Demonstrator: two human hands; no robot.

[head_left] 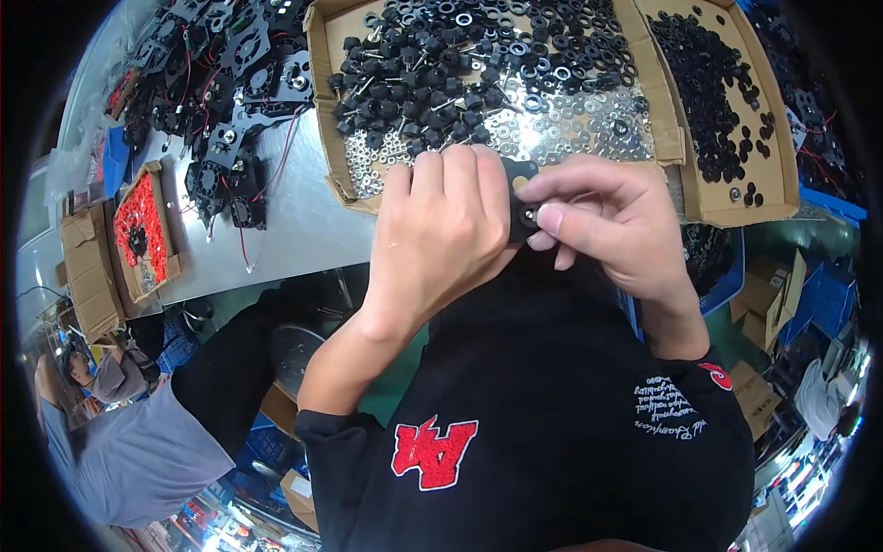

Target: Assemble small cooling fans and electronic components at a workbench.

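Observation:
My left hand [441,235] and my right hand [612,221] meet close to my chest over a small black plastic part [521,198]. The left hand's fingers wrap around the part's left side. The right hand's thumb and forefinger pinch its lower right end, where a round black knob sits. Most of the part is hidden by my fingers. Just beyond my hands lies an open cardboard box [342,175] with several black screw knobs [414,83] and silver washers [570,129].
A second cardboard box [777,175] of small black round parts stands at the right. A heap of black fan assemblies with red wires [225,101] covers the grey table [294,221] at the left. A small box of red parts [143,225] sits further left. Another person [129,442] is at lower left.

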